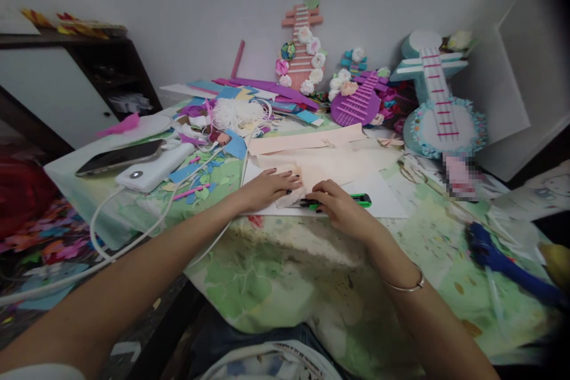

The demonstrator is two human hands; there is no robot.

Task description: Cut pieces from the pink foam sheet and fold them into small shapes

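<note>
My left hand (267,187) lies flat, fingers stretched, pressing a small cream foam piece (291,187) onto a white sheet (383,202). My right hand (341,205) is closed around a green and black utility knife (356,200), its tip next to the foam piece. A thin bracelet (407,286) circles my right wrist. Larger peach foam sheets (312,142) lie just beyond both hands.
A phone (120,156) and a white power bank (154,171) with a cable lie at left. Foam guitar crafts (439,107), (303,53), (356,104) stand at the back against the wall. A blue glue gun (503,261) lies at right. Coloured foam scraps (200,181) litter the green tablecloth (249,285).
</note>
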